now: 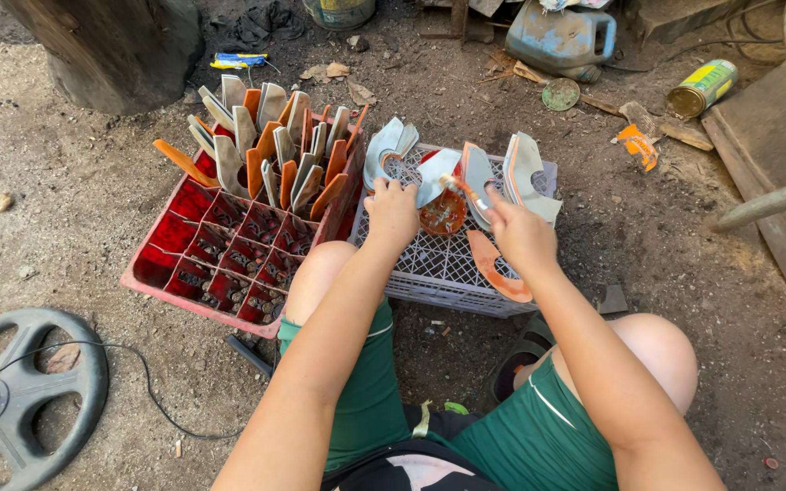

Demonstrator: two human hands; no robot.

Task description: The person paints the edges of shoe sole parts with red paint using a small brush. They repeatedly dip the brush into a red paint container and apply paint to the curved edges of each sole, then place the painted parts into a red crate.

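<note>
My left hand [392, 213] grips a curved grey metal blade [433, 175] over a small round tin of orange paint [444, 212]. My right hand [522, 235] holds a thin paintbrush [466, 190] whose orange-tipped end touches the blade. Both hands hover above an upturned pale plastic crate [438, 264]. On that crate lie more curved blades: a grey one [386, 145] at the far left, two [525, 173] at the far right, and an orange-painted one [495, 266] near my right wrist.
A red compartment crate [220, 264] on the left holds several grey and orange blades [270, 145] standing upright. A black wheel [20, 395] with a cable lies lower left. A blue jerrycan [561, 38], a tin can [702, 87] and wooden boards [775, 127] sit beyond.
</note>
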